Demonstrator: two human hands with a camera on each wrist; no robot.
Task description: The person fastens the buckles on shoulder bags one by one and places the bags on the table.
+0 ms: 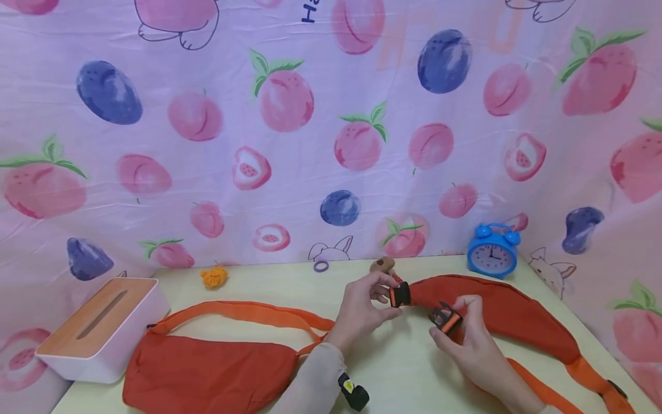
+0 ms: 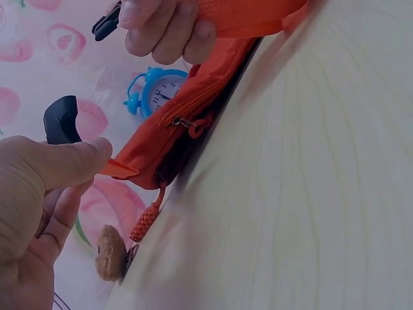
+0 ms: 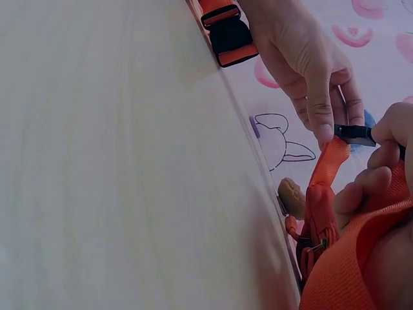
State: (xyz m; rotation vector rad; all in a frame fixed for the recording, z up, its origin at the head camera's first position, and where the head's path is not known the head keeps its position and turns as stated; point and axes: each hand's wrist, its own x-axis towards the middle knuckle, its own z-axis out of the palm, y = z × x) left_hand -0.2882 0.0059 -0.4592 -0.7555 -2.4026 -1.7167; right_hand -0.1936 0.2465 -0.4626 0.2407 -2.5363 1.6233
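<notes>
My left hand (image 1: 364, 310) pinches a black socket buckle half (image 1: 400, 294) between thumb and fingers. That half sits on a short orange strap at the end of a rust-red waist bag (image 1: 507, 305). Opposite it, my right hand (image 1: 478, 348) grips the pronged buckle half (image 1: 446, 319), threaded with orange webbing. The two halves are apart, with a small gap between them. In the left wrist view, the socket half (image 2: 62, 120) shows above the left thumb, and the prongs (image 2: 106, 24) poke out beside the right hand (image 2: 171, 29). Orange strap (image 3: 352, 265) loops by the right hand.
A second rust-red waist bag (image 1: 207, 371) lies at left; a joined buckle (image 3: 230, 37) appears in the right wrist view. Around stand a tissue box (image 1: 103, 333), a yellow-orange lump (image 1: 214, 277), a purple ring (image 1: 321, 266), a brown plush charm (image 1: 381, 264) and a blue alarm clock (image 1: 493, 253).
</notes>
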